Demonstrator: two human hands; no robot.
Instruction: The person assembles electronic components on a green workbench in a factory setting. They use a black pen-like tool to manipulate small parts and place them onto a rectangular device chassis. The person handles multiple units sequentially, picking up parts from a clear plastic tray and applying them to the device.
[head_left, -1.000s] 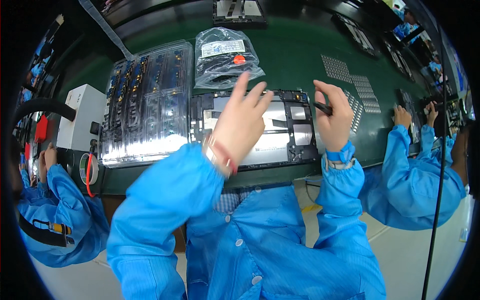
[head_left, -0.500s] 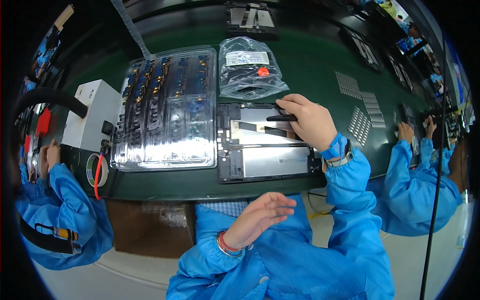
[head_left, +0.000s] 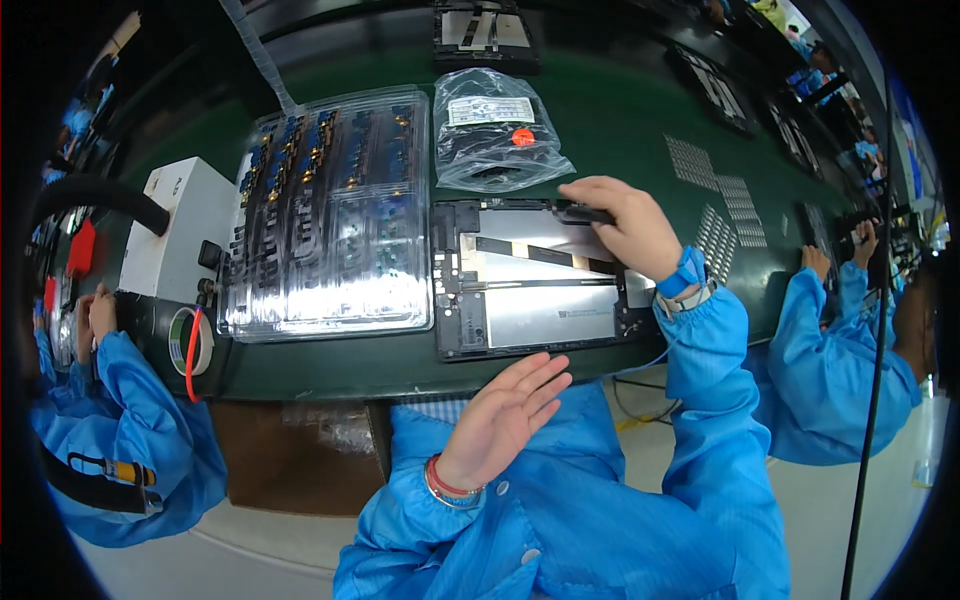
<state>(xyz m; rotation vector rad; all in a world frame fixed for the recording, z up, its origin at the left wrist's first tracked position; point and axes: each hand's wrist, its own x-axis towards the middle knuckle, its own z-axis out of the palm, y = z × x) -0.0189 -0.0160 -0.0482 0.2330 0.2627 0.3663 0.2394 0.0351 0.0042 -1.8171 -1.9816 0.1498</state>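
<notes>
Looks like mid edge work: right hand (head_left: 640, 240) has its fingers curled round a slim black tool (head_left: 588, 214) over the opened tablet's (head_left: 550, 318) far edge, on the worktop (head_left: 330, 375). Left hand (head_left: 490, 430)'s empty, fingers spread. Next move calls for steadiness imo.

The left hand (head_left: 497, 420) is no longer over the flat device (head_left: 545, 318); it is down by the front edge of the table (head_left: 340, 375), palm showing, fingers straighter than half a second ago; the right hand (head_left: 632, 228) is now over the device's top right part, not past its side; less of its black tool (head_left: 588, 214) pokes out; the brown box (head_left: 285, 470) now shows.
</notes>
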